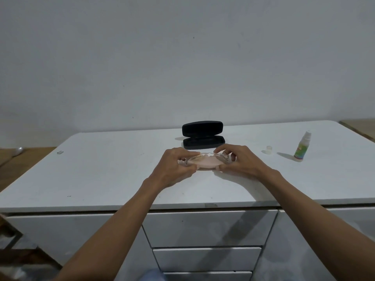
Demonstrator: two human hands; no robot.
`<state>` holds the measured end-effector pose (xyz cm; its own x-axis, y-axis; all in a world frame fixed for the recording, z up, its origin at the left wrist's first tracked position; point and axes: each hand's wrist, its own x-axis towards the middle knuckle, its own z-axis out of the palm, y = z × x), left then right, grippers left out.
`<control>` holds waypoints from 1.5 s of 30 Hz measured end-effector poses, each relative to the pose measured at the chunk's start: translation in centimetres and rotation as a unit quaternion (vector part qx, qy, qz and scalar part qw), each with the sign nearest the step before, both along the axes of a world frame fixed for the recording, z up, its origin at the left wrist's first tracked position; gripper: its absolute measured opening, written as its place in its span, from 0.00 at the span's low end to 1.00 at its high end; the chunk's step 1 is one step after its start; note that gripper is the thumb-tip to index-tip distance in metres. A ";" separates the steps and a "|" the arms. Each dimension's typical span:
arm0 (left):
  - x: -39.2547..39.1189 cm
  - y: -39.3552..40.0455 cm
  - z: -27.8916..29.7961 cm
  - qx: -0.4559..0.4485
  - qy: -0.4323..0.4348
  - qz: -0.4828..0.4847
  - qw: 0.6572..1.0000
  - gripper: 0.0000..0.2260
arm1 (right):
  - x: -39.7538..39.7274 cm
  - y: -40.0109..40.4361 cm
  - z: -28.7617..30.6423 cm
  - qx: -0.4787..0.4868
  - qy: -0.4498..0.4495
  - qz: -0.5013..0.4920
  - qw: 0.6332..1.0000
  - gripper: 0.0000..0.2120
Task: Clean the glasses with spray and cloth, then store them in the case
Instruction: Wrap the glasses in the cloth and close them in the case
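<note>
Clear-framed glasses (211, 156) are held between both hands just above the white tabletop (113, 171), with a pale pink cloth (205, 164) bunched under them. My left hand (178, 166) grips the left end of the glasses and cloth. My right hand (240, 159) pinches the right end. Directly behind the hands stands the black glasses case (203, 135), its lid up and open. The spray bottle (302, 146), white with a green label, stands upright at the right with its cap off.
A small clear cap (268, 149) lies between the case and the bottle. A tiny clear item (60, 152) sits at the far left. The wall rises right behind the table; drawers (207, 228) are below the front edge.
</note>
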<state>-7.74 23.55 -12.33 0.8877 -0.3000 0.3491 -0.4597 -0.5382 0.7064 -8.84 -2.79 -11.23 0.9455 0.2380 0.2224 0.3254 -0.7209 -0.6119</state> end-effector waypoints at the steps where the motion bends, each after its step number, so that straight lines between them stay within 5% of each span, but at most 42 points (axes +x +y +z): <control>1: 0.4 0.0 0.2 0.007 -0.007 0.003 1.000 0.18 | 0.3 0.1 0.2 0.004 -0.004 -0.003 1.000 0.21; 7: 4.7 -0.3 2.2 0.062 -0.059 0.008 0.996 0.21 | 3.8 0.5 1.9 0.010 -0.041 -0.032 0.999 0.23; 16: 9.5 -1.7 1.5 0.022 -0.004 0.029 0.999 0.20 | 9.4 1.0 1.0 -0.030 -0.062 -0.069 0.995 0.25; 34: 10.6 -1.1 -0.9 0.100 -0.083 0.038 0.991 0.16 | 11.7 0.6 0.1 0.046 0.013 -0.052 0.997 0.22; 45: 10.2 -1.0 -1.4 0.180 -0.156 0.076 0.968 0.17 | 10.5 1.0 0.7 -0.096 -0.046 -0.070 0.992 0.14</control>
